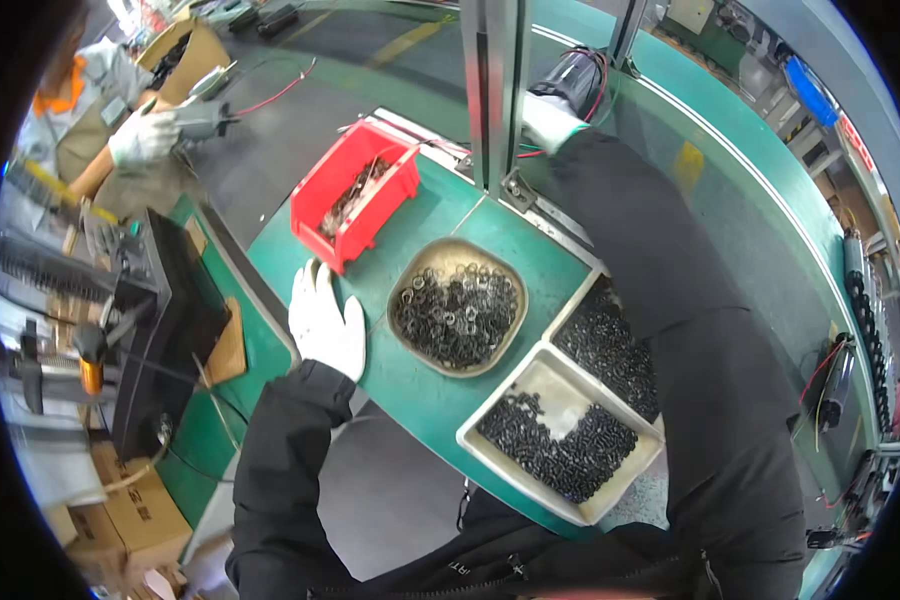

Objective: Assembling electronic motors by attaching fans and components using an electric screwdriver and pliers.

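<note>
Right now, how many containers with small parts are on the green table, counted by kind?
Red bin: 1
Round-cornered metal dish of rings: 1
White rectangular trays of black parts: 2
Total: 4

Right hand half behind the metal post; red bin contents indistinct.

Single head-worn fisheye view, looking steeply down and forward from close above the near edge of the green table. Straight edges bowed toward the rim; far table edge toward the top.
</note>
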`<action>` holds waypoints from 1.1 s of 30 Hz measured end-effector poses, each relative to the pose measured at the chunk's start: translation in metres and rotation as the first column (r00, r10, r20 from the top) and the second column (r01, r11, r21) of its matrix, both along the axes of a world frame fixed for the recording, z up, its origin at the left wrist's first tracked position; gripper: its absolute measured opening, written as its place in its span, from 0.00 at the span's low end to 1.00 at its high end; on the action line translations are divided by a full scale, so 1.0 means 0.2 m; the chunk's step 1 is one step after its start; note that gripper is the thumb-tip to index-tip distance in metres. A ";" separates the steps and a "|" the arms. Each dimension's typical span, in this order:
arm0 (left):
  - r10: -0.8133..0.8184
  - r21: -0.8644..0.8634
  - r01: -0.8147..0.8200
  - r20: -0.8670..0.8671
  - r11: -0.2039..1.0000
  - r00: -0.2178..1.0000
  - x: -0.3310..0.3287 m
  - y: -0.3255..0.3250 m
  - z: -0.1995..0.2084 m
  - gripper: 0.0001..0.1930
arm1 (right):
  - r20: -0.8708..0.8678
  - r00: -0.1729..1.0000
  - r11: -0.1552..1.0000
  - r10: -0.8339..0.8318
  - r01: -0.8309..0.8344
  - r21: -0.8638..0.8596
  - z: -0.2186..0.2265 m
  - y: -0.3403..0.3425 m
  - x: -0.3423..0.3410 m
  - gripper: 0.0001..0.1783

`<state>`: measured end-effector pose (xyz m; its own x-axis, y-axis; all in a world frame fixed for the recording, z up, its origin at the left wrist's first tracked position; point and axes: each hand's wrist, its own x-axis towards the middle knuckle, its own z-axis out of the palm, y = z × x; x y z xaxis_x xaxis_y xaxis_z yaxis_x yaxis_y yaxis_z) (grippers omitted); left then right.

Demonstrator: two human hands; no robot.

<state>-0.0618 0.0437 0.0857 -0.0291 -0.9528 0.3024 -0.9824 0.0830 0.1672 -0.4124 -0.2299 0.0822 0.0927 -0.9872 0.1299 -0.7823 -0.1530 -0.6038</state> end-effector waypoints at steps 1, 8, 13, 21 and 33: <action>0.034 -0.007 -0.034 0.041 0.999 0.999 0.07 0.07 0.00 0.32 | 0.102 0.995 0.964 -0.008 -0.019 0.266 0.14 0.17 0.02 0.28; -0.055 -0.137 0.060 0.039 0.989 0.998 -0.02 -0.09 -0.05 0.30 | -0.678 0.712 0.968 0.185 -0.012 0.252 0.81 1.02 -0.79 0.24; -0.077 -0.195 0.094 0.092 0.976 0.993 0.06 -0.13 -0.11 0.27 | -0.673 0.734 0.925 0.092 0.188 0.331 0.93 1.71 -0.87 0.21; -0.003 0.005 0.008 -0.612 1.000 0.791 0.13 -0.02 0.04 0.18 | -0.408 0.904 0.915 -0.130 0.268 0.301 0.92 2.73 -1.05 0.16; -0.781 -0.252 0.741 -0.150 0.623 0.606 -2.17 1.30 0.29 0.36 | 0.353 0.825 0.890 -0.441 0.351 0.291 0.84 3.25 -1.31 0.15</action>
